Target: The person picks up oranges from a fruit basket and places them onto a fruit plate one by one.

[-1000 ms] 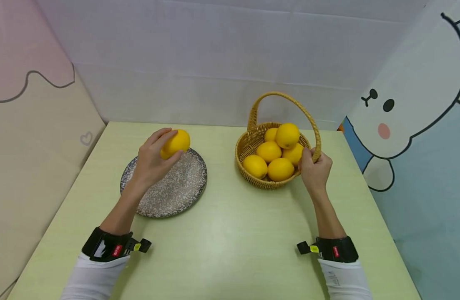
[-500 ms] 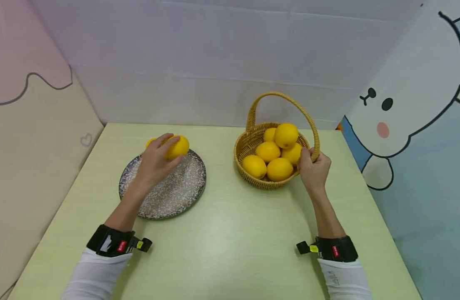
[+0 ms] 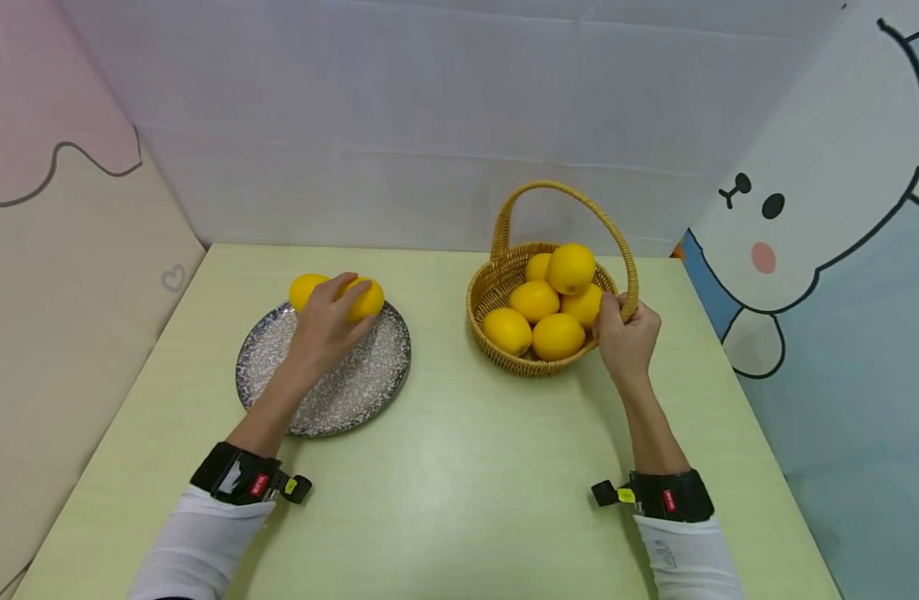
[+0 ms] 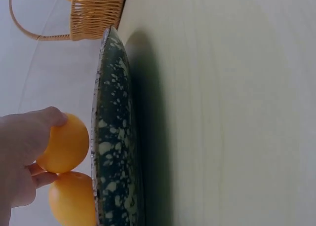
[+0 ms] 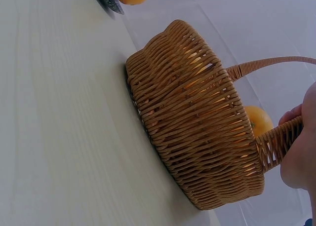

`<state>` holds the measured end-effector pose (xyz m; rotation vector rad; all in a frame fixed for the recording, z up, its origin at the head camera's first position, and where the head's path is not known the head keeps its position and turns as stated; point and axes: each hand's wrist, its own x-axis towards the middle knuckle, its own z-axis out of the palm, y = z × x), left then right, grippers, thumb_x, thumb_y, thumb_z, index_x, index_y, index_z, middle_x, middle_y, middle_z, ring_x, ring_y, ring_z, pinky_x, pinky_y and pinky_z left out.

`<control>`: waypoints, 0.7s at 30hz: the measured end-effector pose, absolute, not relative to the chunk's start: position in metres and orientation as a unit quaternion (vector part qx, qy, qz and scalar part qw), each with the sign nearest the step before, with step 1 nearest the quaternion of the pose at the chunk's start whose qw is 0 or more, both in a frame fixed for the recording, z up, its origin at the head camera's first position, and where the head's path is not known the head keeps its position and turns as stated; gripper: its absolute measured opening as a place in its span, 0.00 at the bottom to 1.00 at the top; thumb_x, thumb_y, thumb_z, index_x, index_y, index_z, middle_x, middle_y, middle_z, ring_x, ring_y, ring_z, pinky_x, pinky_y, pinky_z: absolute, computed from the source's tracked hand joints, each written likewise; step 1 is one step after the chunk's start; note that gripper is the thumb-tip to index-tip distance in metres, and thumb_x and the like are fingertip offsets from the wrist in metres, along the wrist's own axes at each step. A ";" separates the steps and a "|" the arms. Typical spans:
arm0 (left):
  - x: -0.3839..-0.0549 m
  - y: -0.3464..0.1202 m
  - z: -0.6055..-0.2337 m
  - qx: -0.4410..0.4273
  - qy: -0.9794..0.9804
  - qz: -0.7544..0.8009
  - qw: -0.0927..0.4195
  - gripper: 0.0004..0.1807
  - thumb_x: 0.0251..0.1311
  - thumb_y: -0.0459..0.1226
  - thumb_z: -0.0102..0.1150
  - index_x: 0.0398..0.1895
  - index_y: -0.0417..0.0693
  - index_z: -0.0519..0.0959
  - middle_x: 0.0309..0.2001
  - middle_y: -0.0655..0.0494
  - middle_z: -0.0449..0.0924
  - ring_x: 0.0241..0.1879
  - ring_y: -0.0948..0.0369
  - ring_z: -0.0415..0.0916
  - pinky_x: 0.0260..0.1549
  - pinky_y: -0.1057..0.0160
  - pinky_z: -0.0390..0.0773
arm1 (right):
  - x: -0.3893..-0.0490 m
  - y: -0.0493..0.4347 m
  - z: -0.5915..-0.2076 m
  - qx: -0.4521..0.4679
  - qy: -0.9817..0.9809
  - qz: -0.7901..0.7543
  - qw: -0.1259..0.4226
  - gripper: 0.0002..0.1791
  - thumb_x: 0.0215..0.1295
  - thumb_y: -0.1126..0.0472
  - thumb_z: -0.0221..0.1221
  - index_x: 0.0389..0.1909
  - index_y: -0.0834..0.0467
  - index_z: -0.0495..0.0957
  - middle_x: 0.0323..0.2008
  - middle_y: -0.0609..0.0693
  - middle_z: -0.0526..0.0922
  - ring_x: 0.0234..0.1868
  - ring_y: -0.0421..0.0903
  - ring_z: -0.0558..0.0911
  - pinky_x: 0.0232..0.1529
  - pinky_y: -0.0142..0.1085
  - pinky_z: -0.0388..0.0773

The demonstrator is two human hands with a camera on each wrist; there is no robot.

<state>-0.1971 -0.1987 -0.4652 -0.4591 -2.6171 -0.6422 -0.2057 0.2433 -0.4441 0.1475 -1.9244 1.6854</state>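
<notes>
Pinching a yellow fruit [image 3: 368, 302] between thumb and fingers of the left hand [image 3: 322, 332], close to the fingertips, over the far part of a speckled plate [image 3: 354, 387], just beside a second fruit [image 3: 306, 289]. Gripping the handle [image 3: 607, 223] of a wicker basket [image 3: 529, 367] in the right hand [image 3: 630, 337], just right of the piled fruits [image 3: 535, 302].

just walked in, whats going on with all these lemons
The person's left hand holds a lemon at the far side of a speckled plate; whether it touches the plate is hard to tell. Another lemon is beside it, near the plate's far edge. The right hand grips the handle of a wicker basket, with six more lemons visible inside.
</notes>
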 end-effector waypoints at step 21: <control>-0.202 -0.200 -0.483 -0.185 -0.940 -0.178 0.225 0.36 0.48 0.39 0.81 0.63 0.40 0.80 0.63 0.37 0.75 0.60 0.39 0.69 0.60 0.40 0.71 | -0.188 0.228 -0.416 0.052 -0.714 0.639 0.280 0.25 0.73 0.69 0.54 0.11 0.65 0.66 0.07 0.41 0.69 0.07 0.37 0.62 0.05 0.24 0.55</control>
